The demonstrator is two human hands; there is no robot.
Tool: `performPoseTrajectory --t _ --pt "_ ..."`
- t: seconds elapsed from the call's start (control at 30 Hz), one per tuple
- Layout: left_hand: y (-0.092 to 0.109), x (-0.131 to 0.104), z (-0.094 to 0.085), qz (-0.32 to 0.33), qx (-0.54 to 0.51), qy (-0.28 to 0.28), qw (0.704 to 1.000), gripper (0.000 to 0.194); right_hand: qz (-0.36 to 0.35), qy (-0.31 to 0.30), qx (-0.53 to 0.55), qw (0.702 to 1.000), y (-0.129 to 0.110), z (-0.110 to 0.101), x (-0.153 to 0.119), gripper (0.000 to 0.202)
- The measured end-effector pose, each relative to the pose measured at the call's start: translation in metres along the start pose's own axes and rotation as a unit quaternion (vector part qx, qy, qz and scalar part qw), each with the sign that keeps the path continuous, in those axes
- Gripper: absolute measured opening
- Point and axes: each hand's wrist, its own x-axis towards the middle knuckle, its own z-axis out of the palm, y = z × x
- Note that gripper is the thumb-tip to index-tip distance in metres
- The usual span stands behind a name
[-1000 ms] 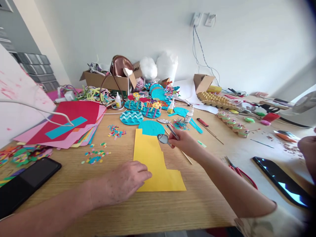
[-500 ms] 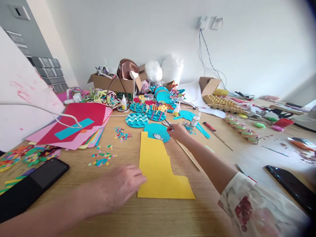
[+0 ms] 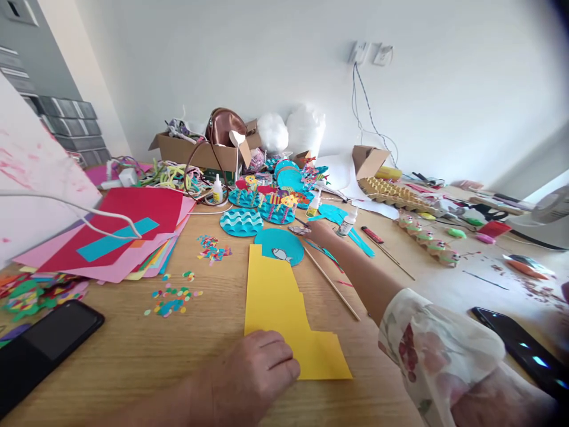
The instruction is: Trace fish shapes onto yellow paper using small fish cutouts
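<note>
My left hand [image 3: 267,369], fingers curled together, rests on the lower left part of a yellow paper sheet [image 3: 278,308] with a stepped right edge. Its fingertips are partly hidden. My right hand [image 3: 317,232] reaches far across the table, closed round a thin dark pen-like stick [image 3: 302,222]. Beside that hand lies a blue paper disc [image 3: 291,242] with a small fish cutout [image 3: 281,254] on it. The sheet's top overlaps the disc. A silvery object close to the right fingers is too small to make out.
Glue bottles [image 3: 347,222], a wooden skewer [image 3: 335,287] and a red-handled cutter [image 3: 372,235] lie around the right arm. Paper confetti [image 3: 173,299], stacked coloured sheets [image 3: 115,222] and a phone [image 3: 57,338] are left. Another phone [image 3: 515,341] lies right. Blue wave crafts [image 3: 242,222] stand behind.
My left hand has moved right and nearer, from the sheet's left edge onto its lower part. My right hand stays far out with the stick; the camera view has shifted slightly.
</note>
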Motion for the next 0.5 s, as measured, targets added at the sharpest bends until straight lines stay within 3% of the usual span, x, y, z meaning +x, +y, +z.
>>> performPoseTrajectory --t 0.23,0.5 --pt "-0.008 -0.003 0.016 0.002 -0.034 0.068 0.997 0.023 -0.024 -0.054 -0.027 0.998 0.001 0.0 0.013 0.029" --pt "-0.012 -0.003 0.017 -0.042 -0.072 0.063 0.994 0.026 -0.048 -0.059 -0.042 0.996 0.004 0.002 0.02 0.03"
